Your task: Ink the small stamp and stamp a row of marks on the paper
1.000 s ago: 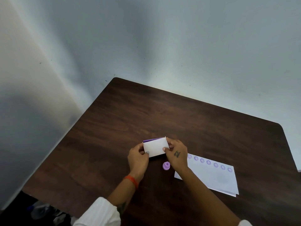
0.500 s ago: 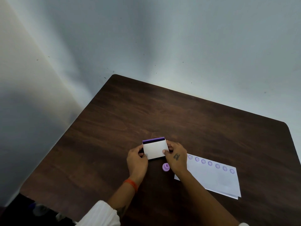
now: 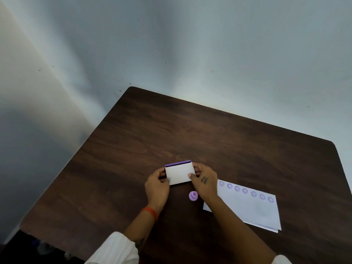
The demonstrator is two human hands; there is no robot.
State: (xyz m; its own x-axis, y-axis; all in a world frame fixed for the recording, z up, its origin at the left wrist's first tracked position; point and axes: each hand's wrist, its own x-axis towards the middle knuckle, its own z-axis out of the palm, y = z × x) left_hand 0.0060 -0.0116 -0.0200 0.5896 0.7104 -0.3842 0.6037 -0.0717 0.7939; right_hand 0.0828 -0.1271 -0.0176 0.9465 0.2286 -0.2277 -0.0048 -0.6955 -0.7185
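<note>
A white ink pad case (image 3: 179, 174) with a purple strip along its far edge lies on the dark wooden table (image 3: 190, 134). My left hand (image 3: 157, 185) grips its left side and my right hand (image 3: 204, 182) grips its right side. A small purple stamp (image 3: 193, 195) stands on the table just below the case, between my wrists. To the right lies white paper (image 3: 253, 210) with a row of several purple round marks along its far edge.
Pale walls meet in a corner behind the table. The table's left edge drops to a dark floor with dim objects (image 3: 42, 248) at the lower left. An orange band (image 3: 150, 212) circles my left wrist.
The case's white lid has come down closer to flat, so less of the purple edge shows. Both hands stay on the case. Stamp and paper have not moved.
</note>
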